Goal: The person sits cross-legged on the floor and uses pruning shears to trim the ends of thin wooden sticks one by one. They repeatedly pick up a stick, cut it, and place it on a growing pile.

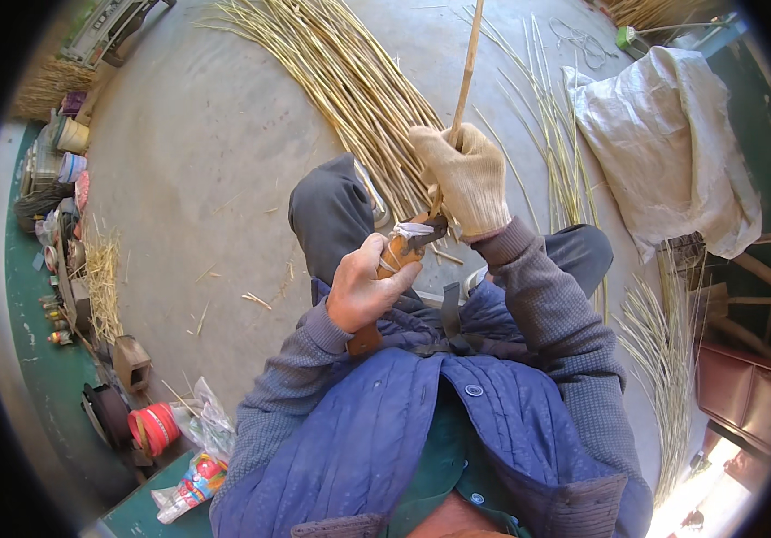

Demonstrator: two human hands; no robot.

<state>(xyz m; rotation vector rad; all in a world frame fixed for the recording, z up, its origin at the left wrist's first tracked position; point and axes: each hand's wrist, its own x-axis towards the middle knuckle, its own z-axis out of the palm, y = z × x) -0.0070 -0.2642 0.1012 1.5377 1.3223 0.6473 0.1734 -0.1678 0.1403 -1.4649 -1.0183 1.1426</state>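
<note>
My bare left hand (360,285) is closed around a small orange-brown wooden tool (399,252) wrapped with white strips. A dark metal piece (427,232) sticks out at its right end. Just above and to the right, my right hand (475,177), in a beige knit glove, grips a long brown stick (470,67). The stick points away from me, and its lower end reaches down to the tool; their exact contact is too small to make out. Both hands are over my lap, between my knees.
A large bundle of yellow-brown stalks (340,76) lies on the concrete floor ahead. Thinner stalks (659,354) spread on the right, near a white woven sack (668,148). Along the left wall stand spools, a red roll (154,429), a wooden box (131,363) and plastic bags (209,421).
</note>
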